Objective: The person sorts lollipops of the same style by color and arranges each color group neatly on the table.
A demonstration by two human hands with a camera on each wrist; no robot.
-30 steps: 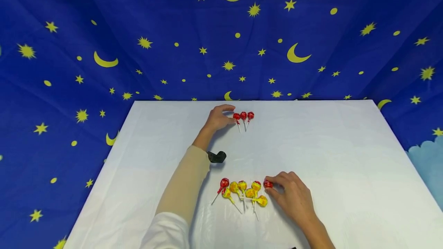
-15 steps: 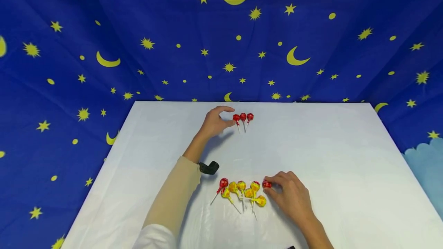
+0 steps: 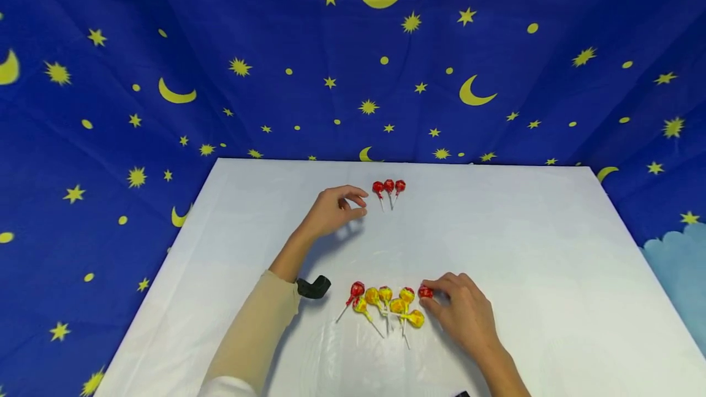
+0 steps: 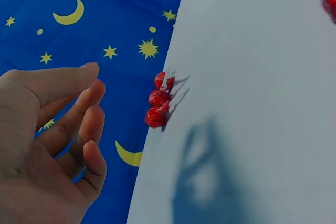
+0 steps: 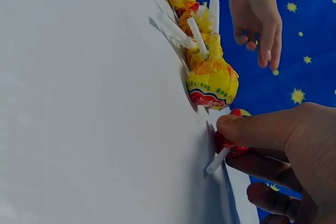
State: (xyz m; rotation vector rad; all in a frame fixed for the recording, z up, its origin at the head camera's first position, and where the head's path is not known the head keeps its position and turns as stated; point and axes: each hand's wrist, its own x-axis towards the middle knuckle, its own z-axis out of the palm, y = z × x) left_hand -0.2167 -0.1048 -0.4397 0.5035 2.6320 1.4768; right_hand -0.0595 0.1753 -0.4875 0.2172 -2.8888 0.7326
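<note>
Three red lollipops (image 3: 389,185) lie side by side near the far edge of the table, sticks toward the person. Just left of them, my left hand (image 3: 333,210) hovers with relaxed, slightly bent fingers and nothing in it; the left wrist view shows a gap between its fingertips and the red lollipops (image 4: 157,99). My right hand (image 3: 465,311) pinches a red lollipop (image 3: 425,291) between thumb and fingers, its white stick showing in the right wrist view. Left of that hand lies a loose cluster of several yellow lollipops (image 3: 398,306), with another red lollipop (image 3: 357,289) at its left end.
A white table (image 3: 524,250) spreads under everything, its far edge meeting a blue curtain (image 3: 276,29) with yellow moons and stars. A black wrist strap piece (image 3: 314,287) sticks out from the left sleeve.
My left hand has drawn back from the three red lollipops, moving left and toward the person. My right hand keeps its pinch on the red lollipop in about the same place.
</note>
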